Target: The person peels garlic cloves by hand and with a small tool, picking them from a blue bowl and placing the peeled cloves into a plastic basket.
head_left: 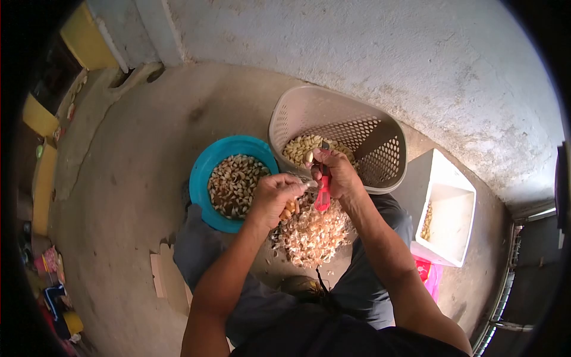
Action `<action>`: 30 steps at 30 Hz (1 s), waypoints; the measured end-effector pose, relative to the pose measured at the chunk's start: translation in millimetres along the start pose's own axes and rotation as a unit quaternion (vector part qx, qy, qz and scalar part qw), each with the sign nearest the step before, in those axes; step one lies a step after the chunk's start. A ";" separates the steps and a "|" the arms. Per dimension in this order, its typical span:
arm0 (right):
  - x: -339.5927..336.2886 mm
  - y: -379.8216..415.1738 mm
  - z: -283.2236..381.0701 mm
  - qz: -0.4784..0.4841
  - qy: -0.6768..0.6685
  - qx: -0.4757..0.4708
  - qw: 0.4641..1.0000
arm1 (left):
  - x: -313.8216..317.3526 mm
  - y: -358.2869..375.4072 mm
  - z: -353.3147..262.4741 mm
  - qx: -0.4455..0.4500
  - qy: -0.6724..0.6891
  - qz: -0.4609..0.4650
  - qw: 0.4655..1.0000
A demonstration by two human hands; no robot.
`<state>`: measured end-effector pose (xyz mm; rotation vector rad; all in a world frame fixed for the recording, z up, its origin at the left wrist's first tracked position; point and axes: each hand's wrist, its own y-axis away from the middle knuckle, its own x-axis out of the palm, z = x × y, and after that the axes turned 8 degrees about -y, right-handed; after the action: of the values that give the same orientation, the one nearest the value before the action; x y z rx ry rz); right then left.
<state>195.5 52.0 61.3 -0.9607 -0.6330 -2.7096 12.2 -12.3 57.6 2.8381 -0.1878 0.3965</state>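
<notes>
My left hand point(275, 197) is closed around several unpeeled garlic cloves point(289, 210). Its thumb and finger pinch something small and whitish that I cannot make out. My right hand point(338, 171) grips a small knife with a red handle point(322, 197); the handle points down toward my lap. A pale garlic clove point(309, 157) shows at the right fingertips. Both hands are close together, above a heap of garlic skins point(313, 235) on the floor between my legs. A teal basin point(198, 189) of unpeeled cloves point(233, 178) stands to the left.
Just beyond my hands stands a beige perforated basket point(285, 116) with peeled cloves point(300, 144) in it, near the wall. On the right, a white foam box point(449, 223) is tilted, with a pink bag point(433, 279) under it. Cardboard point(160, 275) lies left of my leg.
</notes>
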 end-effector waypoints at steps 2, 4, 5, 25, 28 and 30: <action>3.5 3.0 3.0 -0.008 0.010 -0.006 1.000 | 0.7 3.4 1.3 -0.016 -0.085 0.022 0.996; 3.5 9.1 8.8 0.014 0.032 0.004 0.999 | 4.9 3.1 4.9 -0.010 -0.107 0.031 0.994; 1.6 9.4 9.1 0.020 0.041 -0.004 0.999 | 6.3 2.4 7.3 -0.008 -0.117 0.036 0.992; -1.3 18.4 31.0 -0.019 0.509 -0.288 0.811 | -9.8 -18.2 17.7 -0.168 0.262 0.060 0.948; 21.6 37.4 18.5 0.172 0.512 -0.289 0.790 | -6.8 -14.6 12.3 -0.183 0.284 0.056 0.940; 22.7 36.5 8.1 0.196 0.530 -0.290 0.772 | -5.8 -14.0 12.8 -0.198 0.276 0.026 0.940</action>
<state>194.2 22.3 93.3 0.4418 0.5806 -2.4786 12.2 -2.0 40.6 2.2295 -0.1996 1.0161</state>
